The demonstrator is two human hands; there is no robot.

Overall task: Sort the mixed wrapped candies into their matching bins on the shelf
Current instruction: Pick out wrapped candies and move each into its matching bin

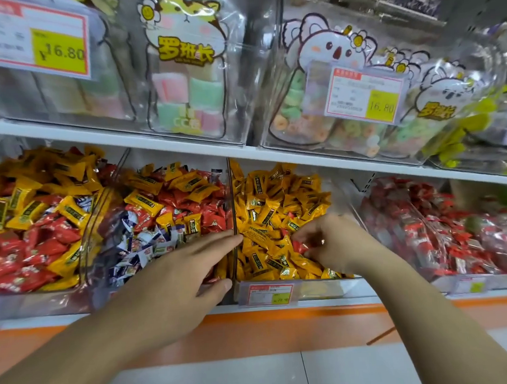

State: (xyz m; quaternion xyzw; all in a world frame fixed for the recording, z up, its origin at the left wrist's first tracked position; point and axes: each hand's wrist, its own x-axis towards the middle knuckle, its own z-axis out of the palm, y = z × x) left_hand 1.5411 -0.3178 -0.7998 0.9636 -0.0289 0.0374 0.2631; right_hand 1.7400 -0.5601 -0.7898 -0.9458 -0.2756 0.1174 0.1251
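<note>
Near the front edge of the shelf, right hand [333,240] pinching a small red candy [300,246] in the yellow bin [278,220], left hand [174,284] flat and open beside it; light, crinkly, slippery, probably best pinched by its middle.

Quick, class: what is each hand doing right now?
Left hand: open, straight fingers resting on the clear plastic bin divider.
Right hand: pinching a small red wrapped candy over the yellow candies.

Mixed bin [163,291] lies left of yellow-candy bin [322,289].
</note>
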